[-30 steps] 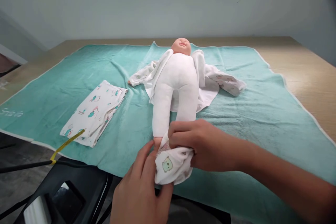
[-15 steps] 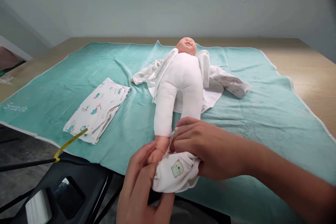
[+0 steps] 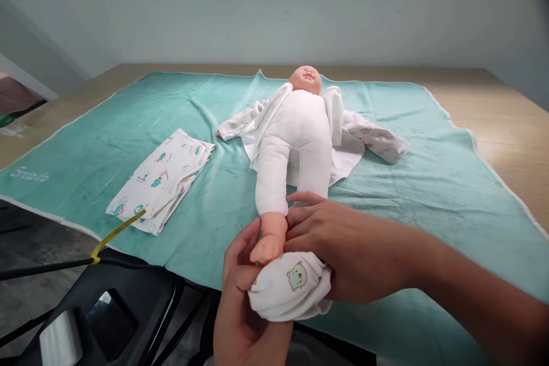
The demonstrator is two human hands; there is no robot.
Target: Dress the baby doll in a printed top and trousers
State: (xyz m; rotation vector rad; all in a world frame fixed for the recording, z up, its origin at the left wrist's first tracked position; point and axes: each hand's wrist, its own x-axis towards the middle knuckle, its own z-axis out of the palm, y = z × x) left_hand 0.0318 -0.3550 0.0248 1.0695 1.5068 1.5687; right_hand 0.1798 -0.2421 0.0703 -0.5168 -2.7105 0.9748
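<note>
Basically partway, judging by how the clothes sit. White cloth-bodied baby doll w/ pink plastic head (image 3: 295,120) lies face up, feet toward the person, on a teal plush blanket (image 3: 429,200) over the pale wooden worktop (image 3: 506,137). Done up top: white long-sleeved jacket w/ small prints (image 3: 347,163) is spread wide open, front unfastened, torso uncovered. One sleeve, person's L side, has the doll's hand poking out; other sleeve lies flung out, no hand visible at its end, so can't tell if an arm's inside.

Down low: bunched white fabric w/ green bear print (image 3: 283,291) sits at the feet only; both legs otherwise free of printed cloth. Nearer pink plastic foot (image 3: 266,249) is bare & outside the bunch; other foot hidden, so can't say if it's in or out.

L hand (image 3: 244,317): grip part-curled, fabric held btwn fingers & thumb, fingertips by bare foot. R hand (image 3: 338,240): fingers bent alongside the ankle, fabric edge under palm; can't tell if its grip has hold of anything.

Left, prob.: sorting feet vs bunched fabric, closing jacket. Folded white cloth w/ teal prints (image 3: 158,174) lies apart, untouched.
</note>
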